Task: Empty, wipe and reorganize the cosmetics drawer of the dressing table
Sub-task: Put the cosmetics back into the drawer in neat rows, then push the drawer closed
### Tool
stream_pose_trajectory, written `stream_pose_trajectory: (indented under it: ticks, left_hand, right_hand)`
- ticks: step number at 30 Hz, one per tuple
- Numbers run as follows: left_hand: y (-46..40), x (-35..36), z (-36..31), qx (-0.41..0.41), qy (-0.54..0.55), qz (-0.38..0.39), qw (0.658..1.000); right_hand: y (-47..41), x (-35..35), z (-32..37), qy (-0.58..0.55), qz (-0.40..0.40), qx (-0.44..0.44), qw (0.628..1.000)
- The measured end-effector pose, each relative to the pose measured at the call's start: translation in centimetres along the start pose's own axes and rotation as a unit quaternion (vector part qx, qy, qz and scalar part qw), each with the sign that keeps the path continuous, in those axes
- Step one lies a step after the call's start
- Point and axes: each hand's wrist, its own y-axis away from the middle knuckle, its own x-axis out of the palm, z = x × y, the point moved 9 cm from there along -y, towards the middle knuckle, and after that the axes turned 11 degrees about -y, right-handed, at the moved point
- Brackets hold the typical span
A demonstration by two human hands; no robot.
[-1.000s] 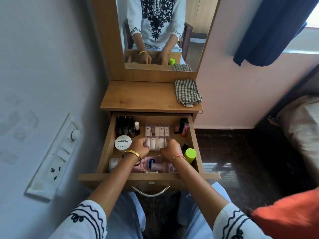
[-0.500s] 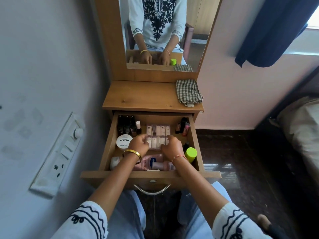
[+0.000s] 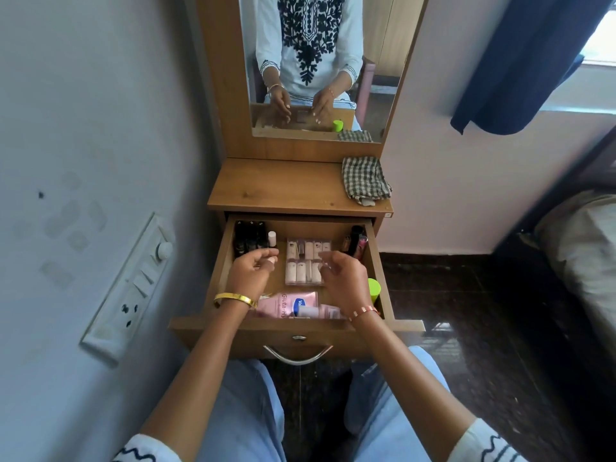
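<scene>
Drawer [image 3: 213, 288] pulled fully out over my knees, wall tight on its left, floor free on the right. I see left hand [image 3: 248, 273] and right hand [image 3: 345, 278] hovering inside, fingers loosely curled, holding nothing. Pink tube [image 3: 286, 303] lies at the front, clear compartment box [image 3: 305, 261] between the hands, green cap [image 3: 374, 288] right, dark bottles [image 3: 250, 236] back left. Checked cloth [image 3: 365, 180] lies on the tabletop [image 3: 283, 188].

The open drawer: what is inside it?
The drawer holds a clear nail case, dark bottles, a pink tube and a green-capped bottle. The hands cover the remainder.
</scene>
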Motion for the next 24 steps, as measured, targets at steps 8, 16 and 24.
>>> stream_pose_trajectory:
  ticks: [8,16,24]
  left_hand:
    - [4.8,-1.1,0.4,0.033,-0.011,-0.023,0.999]
    - [8.9,0.5,-1.0,0.182,-0.189,-0.034,0.964]
    - [10.1,0.6,-1.7,0.242,-0.251,-0.078,0.934]
  right_hand:
    - [6.8,-0.6,-0.9,0.064,0.057,-0.117,0.989]
    - [10.0,-0.6,0.1,0.184,0.029,-0.270,0.945]
    - [10.1,-0.3,-0.2,0.199,0.007,-0.286,0.937]
